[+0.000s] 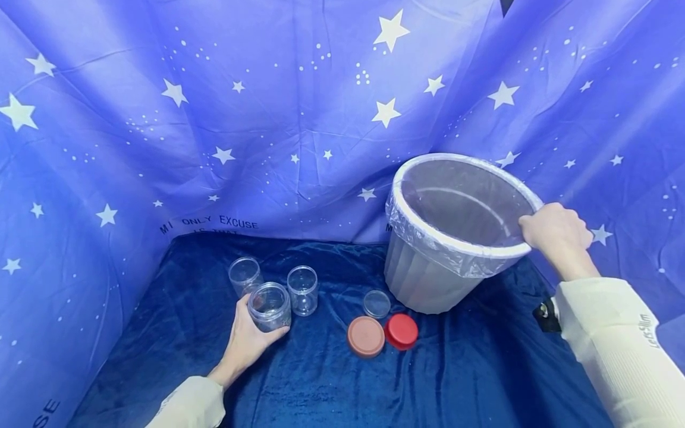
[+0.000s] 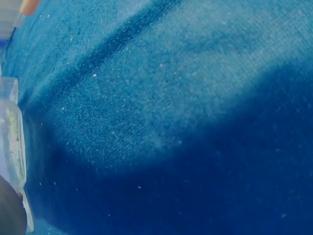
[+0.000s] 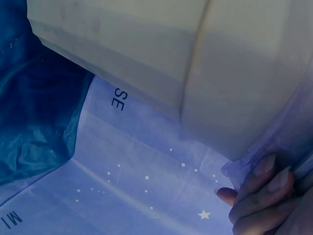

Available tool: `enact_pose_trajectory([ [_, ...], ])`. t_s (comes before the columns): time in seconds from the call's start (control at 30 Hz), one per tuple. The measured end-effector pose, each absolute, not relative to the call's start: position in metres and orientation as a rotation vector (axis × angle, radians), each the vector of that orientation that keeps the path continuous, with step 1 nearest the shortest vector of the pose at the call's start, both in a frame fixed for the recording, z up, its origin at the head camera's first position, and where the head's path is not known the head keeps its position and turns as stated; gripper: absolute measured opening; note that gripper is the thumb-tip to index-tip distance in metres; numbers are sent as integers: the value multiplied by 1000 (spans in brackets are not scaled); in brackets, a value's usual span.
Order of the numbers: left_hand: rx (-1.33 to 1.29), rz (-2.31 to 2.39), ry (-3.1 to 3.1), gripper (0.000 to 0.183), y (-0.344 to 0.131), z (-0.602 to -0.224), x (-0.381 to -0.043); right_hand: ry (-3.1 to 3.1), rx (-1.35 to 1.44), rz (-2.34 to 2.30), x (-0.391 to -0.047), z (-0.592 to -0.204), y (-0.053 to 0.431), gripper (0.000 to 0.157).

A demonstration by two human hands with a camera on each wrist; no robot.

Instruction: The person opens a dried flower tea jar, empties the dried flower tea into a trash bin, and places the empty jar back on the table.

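Note:
A clear plastic jar (image 1: pixel 270 308) is in my left hand (image 1: pixel 245 345), with the thumb along its near side. Its transparent wall (image 2: pixel 11 142) shows at the left edge of the left wrist view. Two more clear jars stand close by, one jar (image 1: pixel 243 273) behind it and another jar (image 1: pixel 303 291) to its right. At the right, my right hand (image 1: pixel 561 233) grips the rim of a pale trash bin (image 1: pixel 428 276) lined with a clear plastic bag (image 1: pixel 455 258). Curled fingers (image 3: pixel 264 196) hold the bag's edge against the bin in the right wrist view.
Between the jars and the bin lie a clear round lid (image 1: pixel 377 304), a salmon-coloured lid (image 1: pixel 366 336) and a red lid (image 1: pixel 401 331). Dark blue velvety cloth (image 1: pixel 299 380) covers the surface. Blue star-printed curtains (image 1: pixel 299 119) enclose the back and sides.

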State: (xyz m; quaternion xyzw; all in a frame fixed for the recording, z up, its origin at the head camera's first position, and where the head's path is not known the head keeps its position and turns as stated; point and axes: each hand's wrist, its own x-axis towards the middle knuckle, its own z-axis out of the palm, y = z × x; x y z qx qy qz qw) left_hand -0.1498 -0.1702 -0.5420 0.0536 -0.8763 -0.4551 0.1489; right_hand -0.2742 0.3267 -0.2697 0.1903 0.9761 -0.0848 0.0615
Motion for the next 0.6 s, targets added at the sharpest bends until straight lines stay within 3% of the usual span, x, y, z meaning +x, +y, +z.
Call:
enact_pose_trajectory([
  [0.6,201,-1304,-2673,94,-187,-544,-149,2939,568,-244,-275,-269,326,72],
])
